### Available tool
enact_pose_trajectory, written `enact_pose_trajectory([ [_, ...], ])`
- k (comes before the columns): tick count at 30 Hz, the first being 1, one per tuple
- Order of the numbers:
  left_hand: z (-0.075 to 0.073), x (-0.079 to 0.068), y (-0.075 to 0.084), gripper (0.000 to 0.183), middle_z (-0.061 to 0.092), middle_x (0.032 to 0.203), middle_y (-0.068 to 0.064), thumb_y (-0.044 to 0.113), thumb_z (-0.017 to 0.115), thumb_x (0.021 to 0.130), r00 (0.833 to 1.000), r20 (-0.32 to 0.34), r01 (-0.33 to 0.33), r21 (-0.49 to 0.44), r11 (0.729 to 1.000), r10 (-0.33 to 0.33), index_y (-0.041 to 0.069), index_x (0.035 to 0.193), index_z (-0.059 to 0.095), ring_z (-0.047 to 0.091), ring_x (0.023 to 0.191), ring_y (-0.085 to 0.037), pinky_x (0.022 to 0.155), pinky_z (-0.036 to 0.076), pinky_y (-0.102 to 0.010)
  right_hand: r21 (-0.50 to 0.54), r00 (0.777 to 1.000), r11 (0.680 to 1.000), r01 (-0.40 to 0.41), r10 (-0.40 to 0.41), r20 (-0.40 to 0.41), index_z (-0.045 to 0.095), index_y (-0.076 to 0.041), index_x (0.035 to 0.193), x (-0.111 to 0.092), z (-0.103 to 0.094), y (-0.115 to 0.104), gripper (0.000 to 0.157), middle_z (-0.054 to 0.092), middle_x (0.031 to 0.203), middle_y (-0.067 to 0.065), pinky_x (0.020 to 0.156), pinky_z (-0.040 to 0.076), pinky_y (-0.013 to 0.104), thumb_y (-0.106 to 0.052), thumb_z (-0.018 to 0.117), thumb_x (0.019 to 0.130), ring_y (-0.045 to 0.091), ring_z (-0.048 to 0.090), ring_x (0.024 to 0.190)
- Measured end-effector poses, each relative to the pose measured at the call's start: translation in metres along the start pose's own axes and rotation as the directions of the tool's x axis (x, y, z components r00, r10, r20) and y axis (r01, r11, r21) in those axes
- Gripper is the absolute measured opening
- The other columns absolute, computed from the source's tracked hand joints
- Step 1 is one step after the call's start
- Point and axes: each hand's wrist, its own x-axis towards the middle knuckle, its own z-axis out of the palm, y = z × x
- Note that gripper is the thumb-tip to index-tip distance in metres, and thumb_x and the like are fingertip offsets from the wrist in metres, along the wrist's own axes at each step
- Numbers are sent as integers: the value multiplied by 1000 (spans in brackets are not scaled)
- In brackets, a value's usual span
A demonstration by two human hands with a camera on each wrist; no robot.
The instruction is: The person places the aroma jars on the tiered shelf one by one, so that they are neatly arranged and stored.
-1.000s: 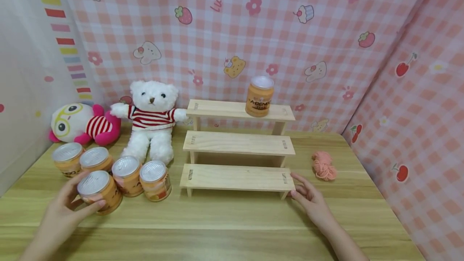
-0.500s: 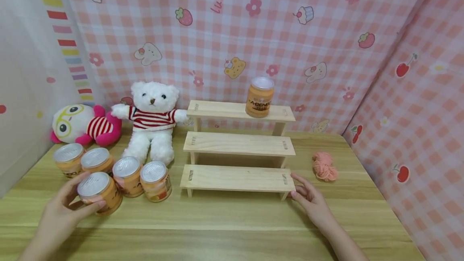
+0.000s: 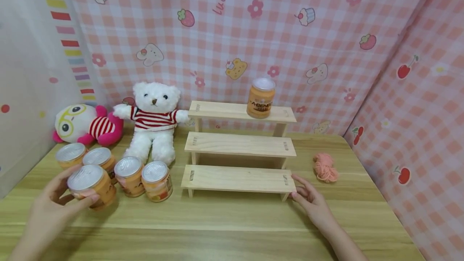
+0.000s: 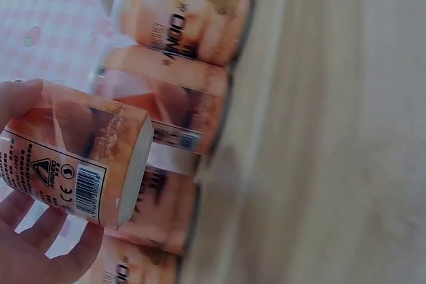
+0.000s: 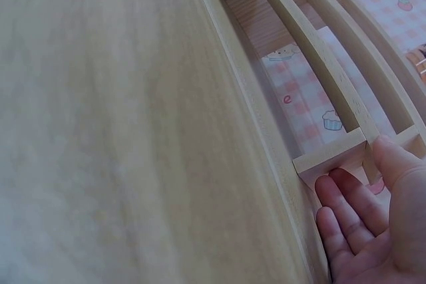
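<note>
My left hand [image 3: 50,208] grips an orange-labelled can [image 3: 95,190] with a silvery lid, fingers behind and thumb in front. In the left wrist view, this held can [image 4: 73,151] is tilted, its pale base raised off the table. Close beside it stand several matching cans [image 3: 129,178]. My right hand [image 3: 311,202] holds the right end of the lowest step of a three-step wooden shelf [image 3: 237,178]. In the right wrist view, the thumb lies at the step's corner and the fingers [image 5: 346,211] curl by its leg. Another matching can [image 3: 261,99] stands on the top step.
Behind the cans, a white teddy bear [image 3: 154,120] in a striped shirt sits beside a pink-and-white plush toy [image 3: 88,126]. Right of the shelf, a bundle of pink yarn [image 3: 325,167] lies on the wooden table [image 3: 217,233]. Checked cloth [image 3: 217,31] hangs behind.
My left hand has lifted its can slightly and moved it a little to the left, tilting it. My right hand stays at the shelf's end.
</note>
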Motion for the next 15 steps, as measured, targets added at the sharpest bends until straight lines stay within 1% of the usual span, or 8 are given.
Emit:
enact_pose_trajectory([
  [4, -3, 0, 13, 78, 54, 123, 14, -10, 75, 76, 1000, -11, -5, -71, 997, 4, 12, 144, 43, 48, 109, 3, 77, 41, -7, 0, 1000, 1000, 1, -1, 7, 34, 6, 143, 0, 0, 0, 52, 54, 120, 36, 85, 50, 22, -2, 55, 96, 6, 61, 102],
  [7, -4, 1, 22, 78, 58, 120, 12, -13, 74, 75, 1000, -16, -1, -155, 988, -2, 12, 143, 45, 50, 109, 1, 78, 41, -7, -2, 1000, 1000, -12, 12, -1, 34, 6, 143, 0, 1, -1, 52, 54, 121, 35, 85, 50, 22, -2, 55, 96, 6, 61, 101],
  [9, -3, 2, 29, 77, 59, 119, 11, -14, 74, 75, 1000, -20, 4, -188, 982, -8, 12, 142, 46, 51, 109, 1, 78, 41, -8, -3, 1000, 1000, -24, 24, -8, 35, 5, 143, 0, 1, -2, 52, 54, 121, 35, 85, 50, 21, -2, 55, 96, 6, 61, 101],
  [11, -3, 4, 38, 78, 59, 121, 12, -12, 75, 74, 1000, -27, 6, -171, 985, -11, 13, 142, 46, 51, 108, 1, 78, 41, -7, -3, 999, 999, -33, 33, -11, 35, 4, 144, 0, 1, -2, 52, 54, 122, 34, 85, 50, 21, -3, 56, 96, 6, 61, 101],
  [12, -2, 5, 42, 79, 57, 123, 13, -11, 76, 74, 999, -31, 4, -140, 990, -9, 15, 143, 46, 51, 108, 2, 78, 41, -7, -3, 999, 999, -35, 35, -11, 35, 4, 144, 0, 1, -2, 52, 54, 122, 34, 85, 50, 21, -3, 56, 96, 6, 61, 102],
  [13, -2, 6, 47, 80, 57, 123, 13, -10, 77, 74, 999, -32, 3, -128, 992, -7, 15, 143, 46, 51, 107, 1, 78, 41, -7, -3, 999, 999, -36, 36, -10, 35, 4, 144, 0, 1, -2, 52, 54, 122, 34, 85, 50, 22, -3, 56, 96, 6, 61, 102],
  [15, -1, 8, 57, 81, 55, 126, 14, -7, 79, 74, 999, -32, -4, -63, 998, 2, 17, 143, 46, 51, 107, 2, 78, 41, -6, -2, 999, 999, -32, 32, -8, 35, 4, 144, 0, 1, -2, 52, 54, 122, 34, 85, 50, 22, -3, 56, 96, 6, 61, 102],
])
